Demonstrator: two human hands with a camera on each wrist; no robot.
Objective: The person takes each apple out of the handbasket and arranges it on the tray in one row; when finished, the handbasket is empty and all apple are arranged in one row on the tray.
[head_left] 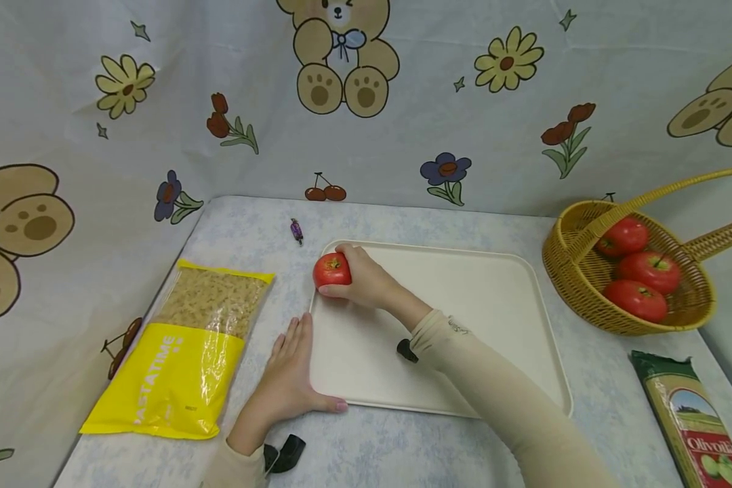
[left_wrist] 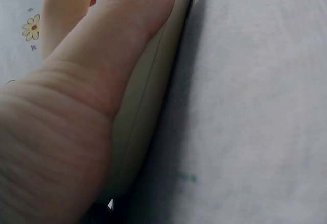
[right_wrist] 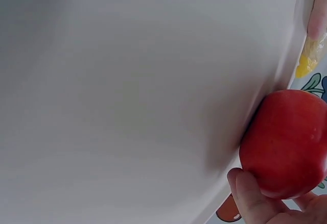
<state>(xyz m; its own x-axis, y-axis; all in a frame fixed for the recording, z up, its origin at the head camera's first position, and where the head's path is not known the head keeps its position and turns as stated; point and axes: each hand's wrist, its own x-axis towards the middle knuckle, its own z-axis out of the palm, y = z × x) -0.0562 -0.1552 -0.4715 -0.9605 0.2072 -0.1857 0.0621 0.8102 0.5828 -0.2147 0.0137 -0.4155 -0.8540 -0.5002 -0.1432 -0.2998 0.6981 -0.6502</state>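
Note:
A red apple point(head_left: 332, 270) is gripped by my right hand point(head_left: 366, 279) at the far left corner of a white tray point(head_left: 439, 325). Thumb and fingers lie around the apple's right side. In the right wrist view the apple point(right_wrist: 286, 143) is beside the tray's rim, with fingertips point(right_wrist: 245, 183) against it. My left hand point(head_left: 289, 376) rests at the tray's near left corner, its fingers straight along the left edge and its thumb along the front edge. The left wrist view shows that thumb point(left_wrist: 122, 35) over the tray's side point(left_wrist: 143, 101).
Left of the tray lies a yellow pasta bag point(head_left: 189, 359). A small purple-wrapped candy point(head_left: 296, 231) lies behind it. At right stands a wicker basket point(head_left: 561, 271) with a tall handle, holding several red apples point(head_left: 649, 271). A green and red Olivoila packet point(head_left: 695, 420) lies in front of it.

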